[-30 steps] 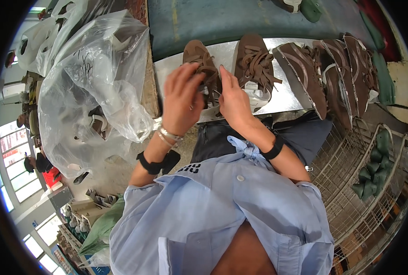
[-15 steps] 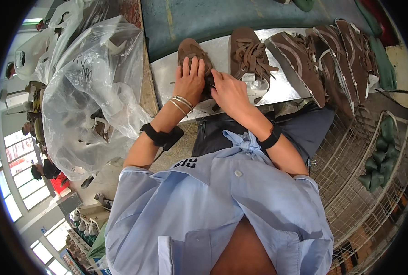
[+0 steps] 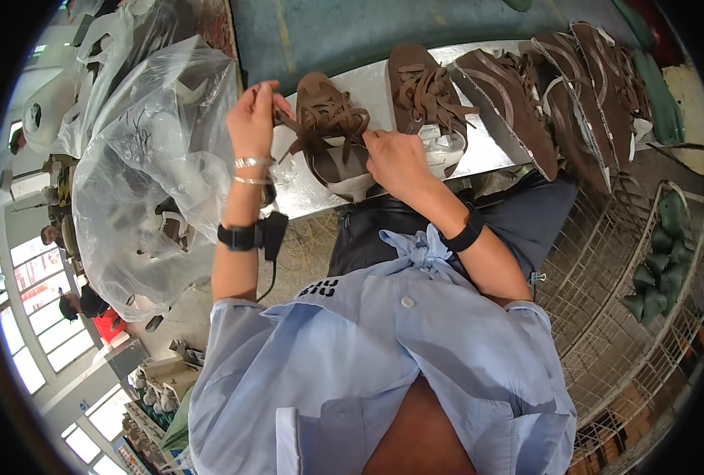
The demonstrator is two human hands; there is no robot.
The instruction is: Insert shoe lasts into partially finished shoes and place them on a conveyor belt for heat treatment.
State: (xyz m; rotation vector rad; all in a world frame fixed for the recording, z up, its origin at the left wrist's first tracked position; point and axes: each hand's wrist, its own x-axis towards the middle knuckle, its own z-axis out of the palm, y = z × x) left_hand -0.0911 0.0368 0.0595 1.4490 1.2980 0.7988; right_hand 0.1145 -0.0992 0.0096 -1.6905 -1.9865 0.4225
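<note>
A brown lace-up shoe (image 3: 314,89) lies on the metal shelf in front of me, toe pointing away, its laces (image 3: 330,119) loosely threaded. My left hand (image 3: 253,119) is raised beside the shoe's left side, fingers pinched on a shoelace end that stretches back to the eyelets. At the right edge of the shoe's opening, my right hand (image 3: 399,162) has its thumb and fingers closed on what looks like the other shoelace end. The fingertips partly hide it. A second brown shoe (image 3: 409,63) with loosely tied laces stands just to the right.
Several more brown shoes (image 3: 494,103) lean on their sides along the metal shelf (image 3: 296,194). A large clear plastic bag (image 3: 142,158) with shoes inside fills the left. Beyond the shelf runs a green surface (image 3: 328,32). At right, a wire rack (image 3: 605,277) holds green shoe-shaped forms (image 3: 656,273).
My left hand has lifted off the shoe and moved left, drawing a shoelace out. The right hand stays near the shoe's right edge. The shoe's laces and opening are now uncovered.
</note>
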